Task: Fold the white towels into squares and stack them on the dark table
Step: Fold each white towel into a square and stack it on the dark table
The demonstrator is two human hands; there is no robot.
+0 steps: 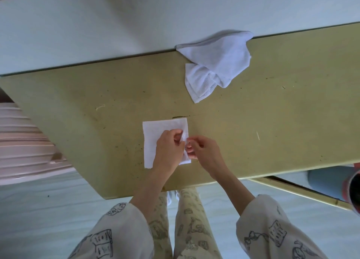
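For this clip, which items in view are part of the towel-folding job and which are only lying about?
Part of the job:
- folded towel, pinched by left hand and right hand
- loose towels at the table's far edge
- table

Lying about:
- pink stacked items, left
- red-rimmed object, right

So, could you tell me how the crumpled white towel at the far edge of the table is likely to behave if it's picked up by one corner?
The crumpled towel would probably hang limp: it already lies in soft, uneven folds. It looks light, thin terry cloth. Its loose folds would likely fall open, and the part bunched against the wall should drag free easily.
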